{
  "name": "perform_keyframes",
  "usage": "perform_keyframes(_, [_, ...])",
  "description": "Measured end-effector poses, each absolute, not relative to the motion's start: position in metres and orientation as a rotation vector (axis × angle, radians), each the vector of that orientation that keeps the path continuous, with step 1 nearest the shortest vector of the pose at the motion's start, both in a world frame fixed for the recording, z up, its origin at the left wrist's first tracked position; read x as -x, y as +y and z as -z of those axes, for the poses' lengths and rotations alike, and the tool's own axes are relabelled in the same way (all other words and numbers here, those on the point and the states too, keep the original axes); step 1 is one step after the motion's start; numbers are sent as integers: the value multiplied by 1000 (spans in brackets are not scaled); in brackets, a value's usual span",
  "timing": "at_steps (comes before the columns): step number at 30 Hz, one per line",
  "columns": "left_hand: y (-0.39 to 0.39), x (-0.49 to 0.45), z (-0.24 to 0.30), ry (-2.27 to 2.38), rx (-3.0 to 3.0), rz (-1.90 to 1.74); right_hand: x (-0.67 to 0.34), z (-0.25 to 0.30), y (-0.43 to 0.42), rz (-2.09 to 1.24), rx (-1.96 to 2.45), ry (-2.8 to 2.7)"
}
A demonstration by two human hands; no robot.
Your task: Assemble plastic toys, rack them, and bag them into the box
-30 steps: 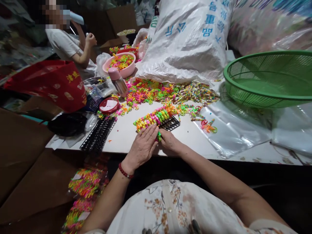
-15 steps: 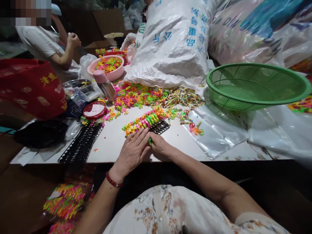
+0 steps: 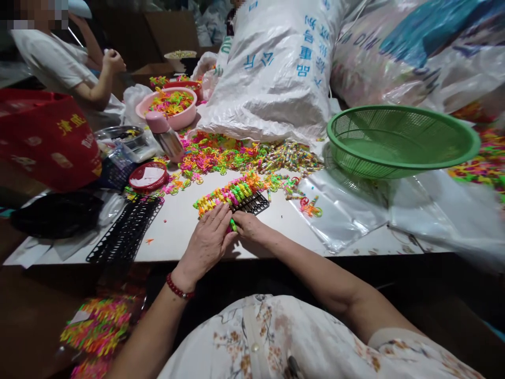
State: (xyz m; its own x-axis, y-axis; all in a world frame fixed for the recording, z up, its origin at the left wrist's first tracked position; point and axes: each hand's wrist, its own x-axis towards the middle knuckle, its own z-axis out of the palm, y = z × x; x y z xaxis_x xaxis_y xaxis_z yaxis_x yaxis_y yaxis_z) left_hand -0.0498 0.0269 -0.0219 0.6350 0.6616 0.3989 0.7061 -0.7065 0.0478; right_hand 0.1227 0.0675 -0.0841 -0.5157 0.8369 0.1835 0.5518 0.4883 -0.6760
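A black plastic rack (image 3: 255,203) lies on the white table (image 3: 181,231), filled with a row of bright plastic toy pieces (image 3: 224,195). My left hand (image 3: 207,242) rests flat against the near side of that row, fingers stretched out. My right hand (image 3: 246,227) is curled beside it and pinches a small green piece (image 3: 233,225) at the rack's near edge. A loose heap of coloured pieces (image 3: 221,155) lies just beyond the rack.
A second black rack (image 3: 126,231) lies to the left. A green mesh basket (image 3: 398,139) stands at the right over clear plastic bags (image 3: 347,210). A big white sack (image 3: 272,68), a pink bowl (image 3: 169,108), a red bag (image 3: 47,139) and another person (image 3: 59,63) are behind.
The view has drifted right and slightly up, so things sit further left. My hands stay at the rack's near edge with the green piece between them.
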Motion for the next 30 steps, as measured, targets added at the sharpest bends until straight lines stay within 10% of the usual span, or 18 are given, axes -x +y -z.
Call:
perform_keyframes(20, [29,46,17,-1017,2776,542,-343,50,39,23,1942,-2307])
perform_keyframes(30, [26,48,12,-1056,2826,534,-188,67,40,-1028,1286,-1609])
